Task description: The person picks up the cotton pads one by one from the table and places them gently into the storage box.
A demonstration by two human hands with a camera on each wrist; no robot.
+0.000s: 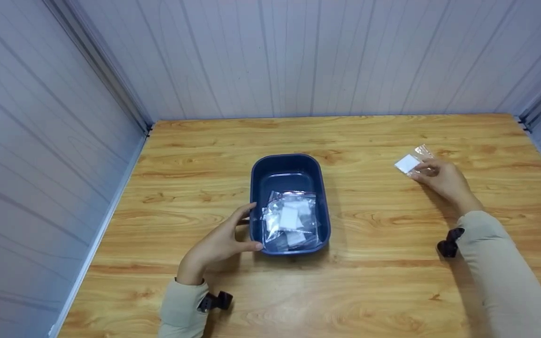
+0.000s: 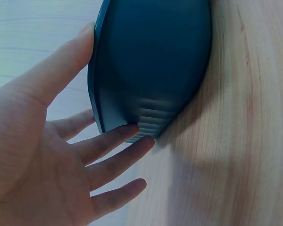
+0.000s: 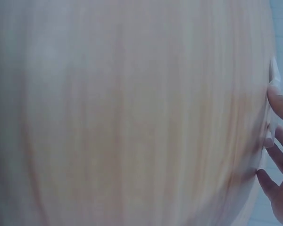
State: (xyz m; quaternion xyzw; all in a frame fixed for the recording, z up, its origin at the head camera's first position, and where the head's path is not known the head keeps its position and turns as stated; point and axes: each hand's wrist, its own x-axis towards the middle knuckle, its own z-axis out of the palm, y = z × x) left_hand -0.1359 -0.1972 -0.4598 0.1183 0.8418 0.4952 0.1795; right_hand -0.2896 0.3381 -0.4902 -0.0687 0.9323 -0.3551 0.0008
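Note:
A dark blue plastic bin point(image 1: 325, 206) stands mid-table with several clear zip bags point(image 1: 289, 218) holding white pieces piled in its near half. My left hand point(image 1: 223, 239) is at the bin's left side, thumb at the near corner and a fingertip at the rim. In the left wrist view the fingers of that hand point(image 2: 52, 150) are spread and fairly straight against the bin's wall point(image 2: 151, 56). Off to the right, my right hand point(image 1: 446, 183) pinches a small clear plastic bag point(image 1: 407, 164) with a white square inside, low over the table.
The wood-grain table point(image 1: 369, 281) is bounded by a pale panel wall point(image 1: 289, 61) at the back and another wall point(image 1: 40, 164) on the left. Small dark cameras point(image 1: 449, 242) are worn at both wrists.

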